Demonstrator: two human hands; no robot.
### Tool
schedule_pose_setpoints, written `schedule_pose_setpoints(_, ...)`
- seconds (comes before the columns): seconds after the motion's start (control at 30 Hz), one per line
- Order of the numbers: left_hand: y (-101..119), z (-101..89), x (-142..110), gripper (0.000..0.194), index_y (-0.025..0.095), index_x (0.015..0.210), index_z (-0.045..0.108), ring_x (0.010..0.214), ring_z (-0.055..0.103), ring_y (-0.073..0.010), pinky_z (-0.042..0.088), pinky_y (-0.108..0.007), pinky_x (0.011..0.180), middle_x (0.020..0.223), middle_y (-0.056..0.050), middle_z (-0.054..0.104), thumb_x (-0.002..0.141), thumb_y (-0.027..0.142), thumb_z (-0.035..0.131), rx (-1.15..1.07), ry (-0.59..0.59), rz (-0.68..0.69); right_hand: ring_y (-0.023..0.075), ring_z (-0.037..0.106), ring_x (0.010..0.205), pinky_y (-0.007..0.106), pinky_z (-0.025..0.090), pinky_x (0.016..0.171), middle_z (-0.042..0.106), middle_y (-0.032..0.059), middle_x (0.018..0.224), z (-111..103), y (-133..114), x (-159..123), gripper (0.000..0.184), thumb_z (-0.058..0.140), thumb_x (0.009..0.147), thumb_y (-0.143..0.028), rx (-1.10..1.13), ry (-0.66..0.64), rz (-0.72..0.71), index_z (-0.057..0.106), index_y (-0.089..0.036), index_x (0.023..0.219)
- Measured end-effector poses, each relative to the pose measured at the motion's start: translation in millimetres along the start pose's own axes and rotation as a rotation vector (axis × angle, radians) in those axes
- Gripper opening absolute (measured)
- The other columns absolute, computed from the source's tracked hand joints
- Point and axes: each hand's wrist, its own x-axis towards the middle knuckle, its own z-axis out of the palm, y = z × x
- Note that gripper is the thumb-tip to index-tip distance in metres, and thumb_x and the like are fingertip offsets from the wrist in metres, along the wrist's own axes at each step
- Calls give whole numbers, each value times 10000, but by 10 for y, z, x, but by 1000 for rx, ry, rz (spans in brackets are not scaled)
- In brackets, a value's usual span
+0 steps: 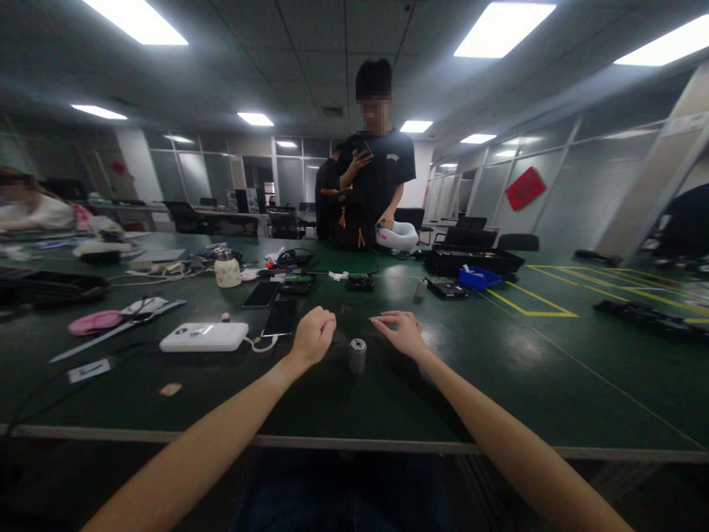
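Both my forearms reach over the dark green table (498,384). My left hand (313,335) rests on it as a loose fist, fingers curled, and nothing shows in it. My right hand (399,332) lies palm down with its fingers bent and slightly apart, holding nothing. Between the two hands, a little nearer me, stands a small grey cylinder (357,355), touched by neither hand. A black phone (280,318) lies just left of my left hand.
A white power bank (204,337) with a cable, a second phone (261,294), a white jar (227,268), circuit boards (360,281), a blue bin (477,277) and black trays (470,258) lie around. A person (379,162) stands opposite with a phone; another sits far left.
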Motion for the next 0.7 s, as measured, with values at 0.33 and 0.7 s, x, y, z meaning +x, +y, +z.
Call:
schedule_pose_setpoints(0.33, -30, 41, 10, 335, 212, 468, 293, 572, 435, -157, 310, -284, 557, 501, 2, 390, 780, 105, 350, 138, 26, -18, 310, 454, 1139, 522, 308, 944, 644, 51, 1111, -57, -59, -27, 249, 584, 798, -469, -131, 100, -9, 717, -338, 963)
schedule_pose_setpoints(0.7, -13, 33, -3, 333, 207, 467, 308, 563, 420, -152, 283, -287, 551, 499, 6, 379, 775, 90, 354, 95, 10, 7, 246, 481, 1111, 435, 338, 983, 650, 42, 1092, -37, -555, -256, 178, 658, 768, -391, 152, -116, -261, 733, -286, 891)
